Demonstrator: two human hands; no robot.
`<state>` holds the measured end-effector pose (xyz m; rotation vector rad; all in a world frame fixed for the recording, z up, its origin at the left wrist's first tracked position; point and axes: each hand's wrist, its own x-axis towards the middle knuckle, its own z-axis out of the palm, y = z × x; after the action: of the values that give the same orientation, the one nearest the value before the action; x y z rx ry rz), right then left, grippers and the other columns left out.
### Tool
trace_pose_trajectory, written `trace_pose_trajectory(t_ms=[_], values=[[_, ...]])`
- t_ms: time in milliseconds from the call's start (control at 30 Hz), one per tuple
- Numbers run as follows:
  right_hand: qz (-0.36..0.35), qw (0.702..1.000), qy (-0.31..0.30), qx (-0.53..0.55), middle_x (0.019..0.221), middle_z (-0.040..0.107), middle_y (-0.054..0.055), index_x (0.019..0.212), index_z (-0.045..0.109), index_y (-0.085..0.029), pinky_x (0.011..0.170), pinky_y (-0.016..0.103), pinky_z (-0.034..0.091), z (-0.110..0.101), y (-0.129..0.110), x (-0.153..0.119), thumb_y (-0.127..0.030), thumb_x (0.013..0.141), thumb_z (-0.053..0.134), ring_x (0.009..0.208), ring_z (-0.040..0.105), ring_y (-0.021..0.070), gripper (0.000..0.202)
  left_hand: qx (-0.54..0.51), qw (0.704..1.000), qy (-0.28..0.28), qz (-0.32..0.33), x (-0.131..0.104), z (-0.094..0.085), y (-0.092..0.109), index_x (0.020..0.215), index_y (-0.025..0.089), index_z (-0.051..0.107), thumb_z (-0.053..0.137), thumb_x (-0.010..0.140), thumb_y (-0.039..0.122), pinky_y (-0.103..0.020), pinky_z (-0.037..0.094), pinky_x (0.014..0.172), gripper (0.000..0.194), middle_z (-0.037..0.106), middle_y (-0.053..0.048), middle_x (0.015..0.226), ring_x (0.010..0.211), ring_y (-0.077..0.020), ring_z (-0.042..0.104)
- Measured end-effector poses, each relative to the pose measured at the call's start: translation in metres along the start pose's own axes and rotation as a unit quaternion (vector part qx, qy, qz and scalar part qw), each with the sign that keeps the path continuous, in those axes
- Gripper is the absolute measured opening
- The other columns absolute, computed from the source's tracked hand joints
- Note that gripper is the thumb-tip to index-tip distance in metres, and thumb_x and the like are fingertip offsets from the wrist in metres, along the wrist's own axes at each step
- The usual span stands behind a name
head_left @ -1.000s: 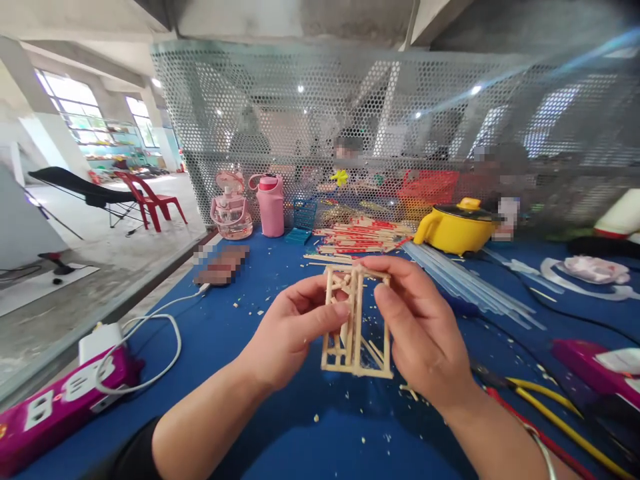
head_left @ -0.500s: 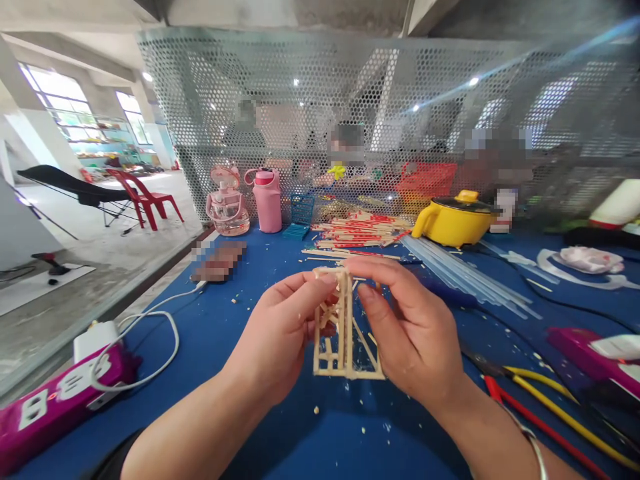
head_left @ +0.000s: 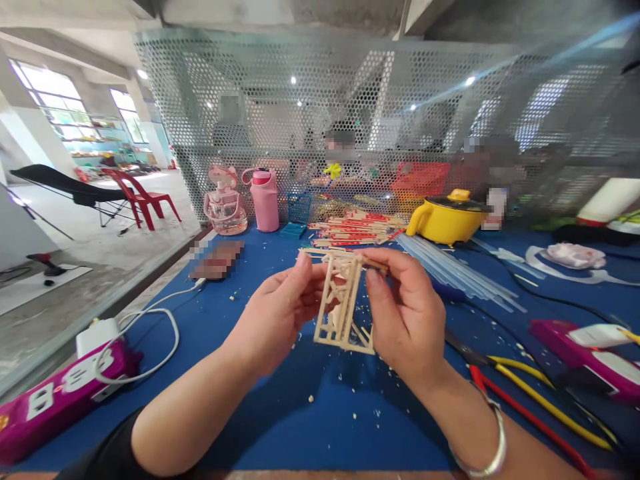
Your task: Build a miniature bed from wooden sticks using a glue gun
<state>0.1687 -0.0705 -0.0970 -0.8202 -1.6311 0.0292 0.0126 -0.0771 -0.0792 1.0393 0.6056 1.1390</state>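
A small framework of glued wooden sticks (head_left: 344,303), with cross-braced panels, is held up above the blue table, tilted to the right at its top. My right hand (head_left: 407,313) is closed on its right side, thumb in front and index finger along the top corner. My left hand (head_left: 280,307) is at the left edge, fingers curled and partly hidden behind the frame; its thumb is raised off the sticks. Behind the hands lies a pile of red-marked wooden sticks (head_left: 355,230). Beside my right wrist are pliers with red and yellow handles (head_left: 520,377).
Translucent glue sticks (head_left: 460,273) lie right of the pile, near a yellow pot (head_left: 447,220). A pink bottle (head_left: 265,203) and a clear jug (head_left: 226,207) stand at the perforated screen (head_left: 280,87). Purple power strips (head_left: 65,390) flank the table. Wood crumbs dot its surface.
The stick framework has tilted and turned, its lower end rising slightly. My left thumb has lifted away from its top. My right hand has moved slightly left and stays on the frame.
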Motion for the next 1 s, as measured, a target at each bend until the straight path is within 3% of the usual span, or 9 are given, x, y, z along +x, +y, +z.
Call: trace_pose_trajectory(t_ms=[100, 200, 367, 533, 700, 800, 1000], values=[[0.031, 0.999, 0.043, 0.01, 0.108, 0.062, 0.005, 0.112, 0.054, -0.025, 0.089, 0.04, 0.047, 0.002, 0.003, 0.0, -0.016, 0.087, 0.049, 0.1, 0.059, 0.0201, 0.027, 0.058, 0.997, -0.042, 0.01, 0.005, 0.0, -0.001, 0.1, 0.017, 0.068, 0.073, 0.072, 0.037, -0.026, 0.048, 0.074, 0.035, 0.069, -0.006, 0.091, 0.078, -0.0146, 0.061], [0.075, 0.992, 0.073, 0.067, 0.108, 0.059, 0.006, 0.11, 0.051, -0.025, 0.09, 0.04, 0.046, 0.003, 0.004, 0.002, -0.018, 0.086, 0.051, 0.099, 0.058, 0.0194, 0.025, 0.127, 0.991, -0.032, -0.005, 0.014, -0.004, 0.005, 0.087, 0.016, 0.068, 0.077, 0.066, 0.022, -0.022, 0.046, 0.065, 0.024, 0.068, -0.001, 0.08, 0.067, -0.0106, 0.059], [0.156, 0.963, 0.002, 0.221, 0.1, 0.058, 0.002, 0.109, 0.049, -0.025, 0.087, 0.038, 0.047, -0.002, 0.007, 0.006, -0.019, 0.08, 0.055, 0.094, 0.057, 0.0174, 0.03, 0.176, 0.982, -0.067, -0.019, 0.028, -0.026, 0.021, 0.085, 0.015, 0.07, 0.074, 0.069, 0.019, -0.02, 0.043, 0.06, 0.017, 0.067, -0.001, 0.076, 0.063, -0.009, 0.058], [0.145, 0.955, -0.071, 0.25, 0.109, 0.057, 0.005, 0.111, 0.048, -0.025, 0.095, 0.044, 0.043, -0.008, 0.008, 0.006, -0.017, 0.074, 0.058, 0.101, 0.055, 0.0204, 0.039, 0.133, 0.988, -0.07, -0.029, 0.024, -0.036, 0.016, 0.081, 0.015, 0.066, 0.073, 0.069, 0.018, -0.019, 0.041, 0.054, 0.014, 0.064, 0.001, 0.07, 0.057, -0.0079, 0.056], [0.134, 0.951, -0.116, 0.252, 0.118, 0.056, 0.008, 0.116, 0.046, -0.025, 0.1, 0.046, 0.042, -0.007, 0.002, 0.0, -0.02, 0.083, 0.055, 0.112, 0.054, 0.0224, 0.035, 0.067, 0.993, -0.092, -0.03, 0.011, -0.026, 0.007, 0.09, 0.016, 0.065, 0.068, 0.068, 0.014, -0.02, 0.044, 0.058, 0.022, 0.064, 0.0, 0.079, 0.063, -0.0095, 0.057], [0.116, 0.953, -0.14, 0.244, 0.124, 0.055, 0.008, 0.118, 0.045, -0.026, 0.101, 0.047, 0.042, -0.005, 0.0, -0.003, -0.022, 0.086, 0.053, 0.115, 0.054, 0.0229, 0.033, 0.041, 0.997, -0.065, -0.016, 0.006, -0.018, 0.006, 0.094, 0.016, 0.065, 0.065, 0.07, 0.014, -0.02, 0.044, 0.059, 0.024, 0.064, -0.001, 0.079, 0.063, -0.0098, 0.057], [0.08, 0.974, -0.107, 0.186, 0.129, 0.054, 0.008, 0.122, 0.047, -0.026, 0.104, 0.046, 0.041, -0.003, 0.002, -0.007, -0.02, 0.089, 0.051, 0.119, 0.052, 0.0227, 0.033, 0.024, 0.999, -0.038, -0.002, 0.009, -0.019, 0.005, 0.086, 0.015, 0.068, 0.073, 0.07, 0.018, -0.019, 0.044, 0.057, 0.017, 0.064, 0.0, 0.071, 0.057, -0.0072, 0.055]])
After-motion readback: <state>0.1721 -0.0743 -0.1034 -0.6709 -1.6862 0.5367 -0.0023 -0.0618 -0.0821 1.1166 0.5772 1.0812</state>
